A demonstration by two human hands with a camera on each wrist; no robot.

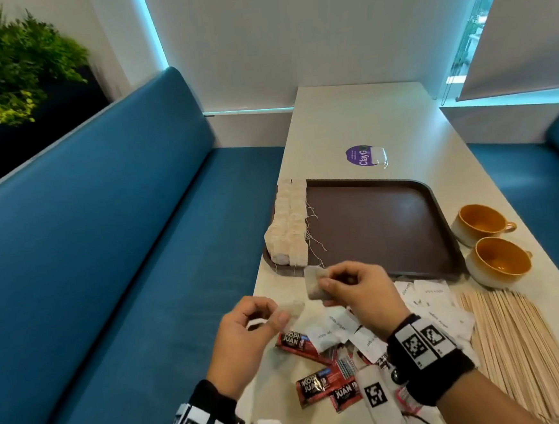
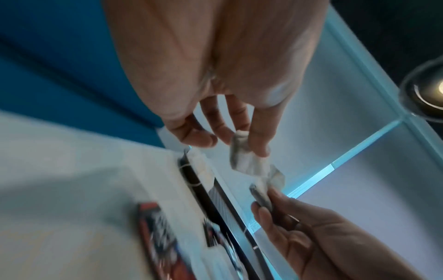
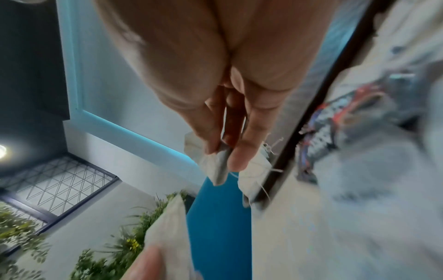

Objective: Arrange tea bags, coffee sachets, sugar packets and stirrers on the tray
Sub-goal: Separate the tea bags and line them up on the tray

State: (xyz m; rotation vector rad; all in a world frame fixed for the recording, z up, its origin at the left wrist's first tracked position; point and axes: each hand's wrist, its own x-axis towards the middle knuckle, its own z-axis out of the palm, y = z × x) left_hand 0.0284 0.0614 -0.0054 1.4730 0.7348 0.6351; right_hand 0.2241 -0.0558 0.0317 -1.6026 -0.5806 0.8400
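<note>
My right hand [image 1: 354, 293] pinches a tea bag [image 1: 314, 282] between thumb and fingers, holding it up just short of the tray's [image 1: 383, 230] near edge. My left hand [image 1: 247, 328] pinches a second bag [image 1: 292, 309] by its end, low over the table [image 1: 361, 121] and just left of the first; the 2 bags sit close but I cannot tell if they touch. On the tray's left side stands a row of bags [image 1: 289, 224], strings trailing onto the brown surface. Under my wrists lie red coffee sachets [image 1: 313, 388] and white sugar packets [image 1: 432, 303], all on the table. The stirrers [image 1: 515, 340] lie in a bundle to the right, past the sugar. 2 cups [image 1: 489, 245] stand beside the tray's right edge.
</note>
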